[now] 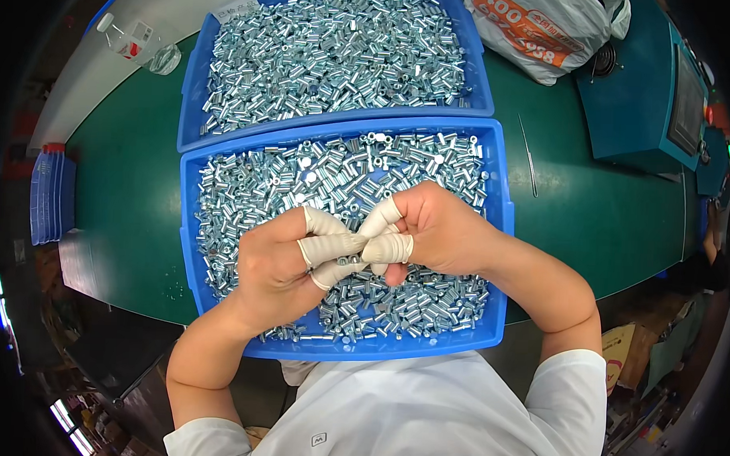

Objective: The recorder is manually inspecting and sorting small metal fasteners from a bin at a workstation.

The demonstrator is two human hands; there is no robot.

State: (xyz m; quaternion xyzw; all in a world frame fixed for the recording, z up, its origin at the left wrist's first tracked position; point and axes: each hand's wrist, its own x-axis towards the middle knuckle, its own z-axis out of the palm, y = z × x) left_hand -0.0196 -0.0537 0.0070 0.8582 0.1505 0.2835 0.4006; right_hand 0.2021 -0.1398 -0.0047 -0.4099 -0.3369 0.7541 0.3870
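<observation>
My left hand (pixel 277 257) and my right hand (pixel 429 227) meet over the nearer blue tray (pixel 505 233). Off-white finger cots cover the thumbs and several fingers of both. The left fingers are closed in a pinch, and small shiny metal sleeves (pixel 348 260) peep out between the cots. My right thumb and fingers press together against the left fingertips; whatever they pinch is hidden. Loose silvery metal sleeves (pixel 383 180), short and tubular like rivet nuts, fill most of this tray. Patches of its blue bottom show below my left hand.
A second blue tray (pixel 195 85), heaped with similar sleeves, adjoins the far side. On the green table (pixel 591 212) lies a thin metal rod (pixel 529 157). A plastic bag (pixel 541 33) and a teal machine (pixel 639 85) stand far right. Far left are a clear bottle (pixel 142 45) and stacked blue bins (pixel 51 194).
</observation>
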